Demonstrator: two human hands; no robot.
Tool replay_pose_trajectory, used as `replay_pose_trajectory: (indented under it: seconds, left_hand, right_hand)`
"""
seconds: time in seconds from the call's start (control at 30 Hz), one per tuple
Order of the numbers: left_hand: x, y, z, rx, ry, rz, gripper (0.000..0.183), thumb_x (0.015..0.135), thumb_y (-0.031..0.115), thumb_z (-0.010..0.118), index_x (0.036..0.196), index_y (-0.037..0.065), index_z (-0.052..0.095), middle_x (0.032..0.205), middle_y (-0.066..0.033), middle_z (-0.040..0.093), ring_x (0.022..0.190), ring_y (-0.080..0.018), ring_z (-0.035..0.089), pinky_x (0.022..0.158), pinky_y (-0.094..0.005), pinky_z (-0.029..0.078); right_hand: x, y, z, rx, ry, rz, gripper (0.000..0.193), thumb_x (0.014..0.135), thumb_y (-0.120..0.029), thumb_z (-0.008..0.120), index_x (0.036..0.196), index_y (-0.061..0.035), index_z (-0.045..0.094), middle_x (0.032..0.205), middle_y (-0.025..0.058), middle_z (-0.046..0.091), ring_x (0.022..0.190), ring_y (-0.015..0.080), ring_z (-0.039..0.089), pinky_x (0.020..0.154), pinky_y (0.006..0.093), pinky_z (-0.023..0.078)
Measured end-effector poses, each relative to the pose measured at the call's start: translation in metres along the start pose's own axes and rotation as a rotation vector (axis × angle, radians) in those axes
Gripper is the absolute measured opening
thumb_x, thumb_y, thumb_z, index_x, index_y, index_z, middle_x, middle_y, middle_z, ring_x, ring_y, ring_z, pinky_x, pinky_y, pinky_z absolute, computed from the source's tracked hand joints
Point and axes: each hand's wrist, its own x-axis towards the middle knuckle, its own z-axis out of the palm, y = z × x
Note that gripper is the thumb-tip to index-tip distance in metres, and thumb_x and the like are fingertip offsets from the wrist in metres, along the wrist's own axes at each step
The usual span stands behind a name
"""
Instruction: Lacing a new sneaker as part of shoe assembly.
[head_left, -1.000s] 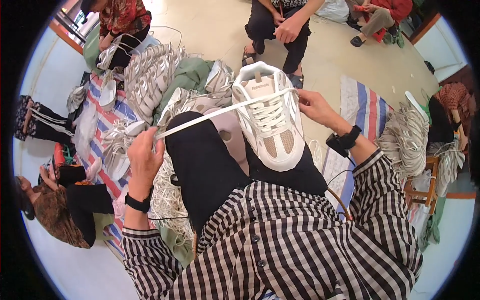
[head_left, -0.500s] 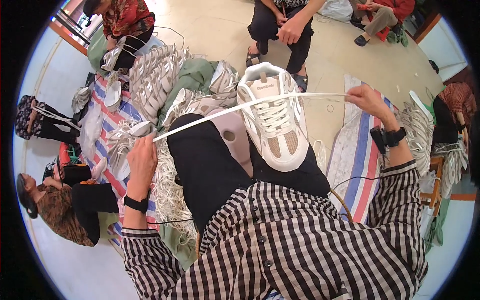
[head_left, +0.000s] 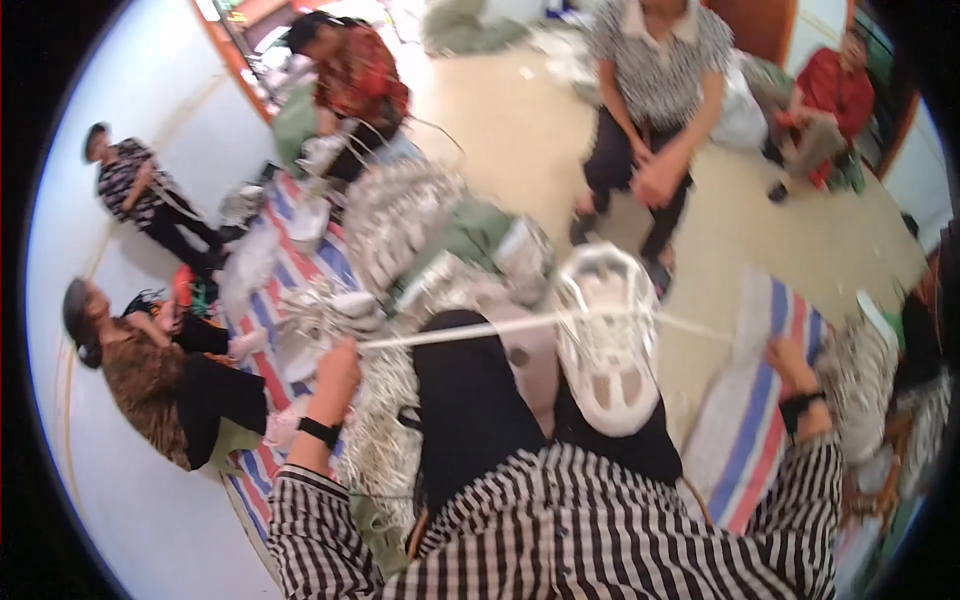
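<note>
left of the shoe (head_left: 608, 350), the left hand (head_left: 338, 370) is closed on a white lace (head_left: 455, 332); right of the shoe, the right hand (head_left: 790, 362) (blurred) pinches the other end; a thigh (head_left: 645, 450) lies beneath the shoe.

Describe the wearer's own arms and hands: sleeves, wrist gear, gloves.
Left hand and right hand: no gloves visible. Black band on the left wrist, another dark band on the right. Long sleeves, black-and-pale check. Blur hides finer markings.
</note>
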Motion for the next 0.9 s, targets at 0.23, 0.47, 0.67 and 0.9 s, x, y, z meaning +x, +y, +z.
replay_pose_trajectory:
  seconds: [0.23,0.47,0.67,0.9]
  left_hand:
    - [-0.014,0.003,-0.014,-0.084,0.076,-0.048,0.008,0.079,0.004,0.05,0.086,0.002,0.054,0.074,-0.0217,0.063,0.071,-0.0384,0.065,0.063,-0.0495,0.05]
    - [-0.015,-0.014,0.001,-0.158,0.079,-0.12,0.01,0.081,0.006,0.049,0.086,0.0,0.054,0.075,-0.0246,0.063,0.072,-0.0411,0.064,0.064,-0.0514,0.049]
    - [-0.034,-0.022,0.018,-0.181,0.113,-0.175,0.008,0.08,0.006,0.05,0.082,0.0,0.055,0.071,-0.0236,0.063,0.07,-0.0428,0.063,0.062,-0.0518,0.05]
    - [-0.057,-0.024,0.032,-0.175,0.153,-0.124,0.006,0.079,0.005,0.051,0.08,0.001,0.056,0.07,-0.0231,0.062,0.069,-0.0422,0.063,0.061,-0.052,0.048]
  right_hand:
    - [-0.017,-0.029,-0.026,-0.129,0.251,-0.03,0.01,0.08,-0.009,0.057,0.075,-0.0015,0.059,0.069,0.023,0.058,0.07,0.0428,0.059,0.062,0.0523,0.044]
    - [-0.01,-0.016,-0.04,0.032,0.5,0.086,0.009,0.09,-0.006,0.044,0.09,-0.002,0.052,0.074,0.0238,0.054,0.071,0.044,0.056,0.06,0.0477,0.04]
    - [-0.009,-0.019,-0.054,0.147,0.469,0.168,0.011,0.091,-0.005,0.041,0.09,-0.0003,0.051,0.075,0.0256,0.056,0.074,0.045,0.056,0.062,0.0477,0.042]
    - [-0.027,0.025,-0.019,0.016,0.676,-0.022,0.011,0.088,0.0,0.047,0.096,0.0015,0.054,0.075,0.024,0.058,0.074,0.0437,0.057,0.063,0.0471,0.044]
